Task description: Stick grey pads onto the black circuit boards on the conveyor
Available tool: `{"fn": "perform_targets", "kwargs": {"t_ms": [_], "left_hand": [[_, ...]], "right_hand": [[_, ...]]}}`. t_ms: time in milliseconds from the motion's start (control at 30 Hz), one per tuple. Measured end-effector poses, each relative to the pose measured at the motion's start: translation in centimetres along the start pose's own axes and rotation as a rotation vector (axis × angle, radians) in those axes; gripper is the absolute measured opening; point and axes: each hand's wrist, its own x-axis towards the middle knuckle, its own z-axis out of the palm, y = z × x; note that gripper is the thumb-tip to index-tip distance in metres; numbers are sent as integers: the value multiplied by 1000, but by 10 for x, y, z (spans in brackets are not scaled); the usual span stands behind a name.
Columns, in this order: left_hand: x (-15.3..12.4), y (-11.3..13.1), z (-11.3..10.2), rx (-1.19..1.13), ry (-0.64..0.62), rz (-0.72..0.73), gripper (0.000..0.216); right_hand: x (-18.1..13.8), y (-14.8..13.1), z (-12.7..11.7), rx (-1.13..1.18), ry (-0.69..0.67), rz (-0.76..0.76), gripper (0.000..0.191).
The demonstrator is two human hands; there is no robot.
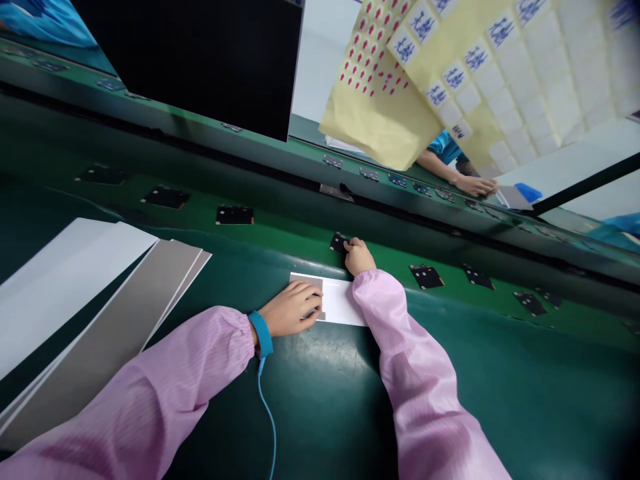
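Note:
My left hand (294,308), with a blue wrist strap (261,333), lies palm down with its fingers slightly bent. It rests on the grey end of a white strip of card (345,301) on the green table. Beyond that strip my right hand (359,256) reaches onto the green belt. Its thumb and fingers are closed on the near right edge of a black circuit board (338,242); the fingertips are partly hidden. My right sleeve covers the strip's right end.
More black boards (235,215) lie spaced along the belt (285,243). Long grey and white strips (110,327) lie at left. A dark screen (210,60) and yellow label sheets (385,127) hang above. Across the line, a co-worker's hand (475,185) is near small boards.

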Motion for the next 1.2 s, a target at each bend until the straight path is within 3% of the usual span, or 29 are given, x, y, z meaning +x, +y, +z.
{"fn": "perform_targets", "kwargs": {"t_ms": [200, 333, 433, 533, 733, 967, 1200], "left_hand": [[-1, 1, -1, 14, -1, 11, 10], [-1, 2, -2, 14, -3, 5, 9], [-1, 3, -2, 25, 2, -11, 9], [-1, 3, -2, 30, -1, -22, 9], [-1, 3, -1, 35, -2, -26, 11], [0, 4, -1, 41, -9, -28, 10], [-2, 3, 1, 46, 20, -20, 11]], "right_hand": [[-14, 10, -11, 132, 18, 9, 44], [-67, -14, -18, 291, 146, -76, 24], [-115, -40, -19, 386, 46, -224, 14], [-142, -54, -18, 420, -39, -235, 13], [-141, -55, -17, 431, -119, -214, 5], [-139, -60, -16, 407, -163, -199, 9], [-128, -55, -32, 429, -113, -221, 11]]}}
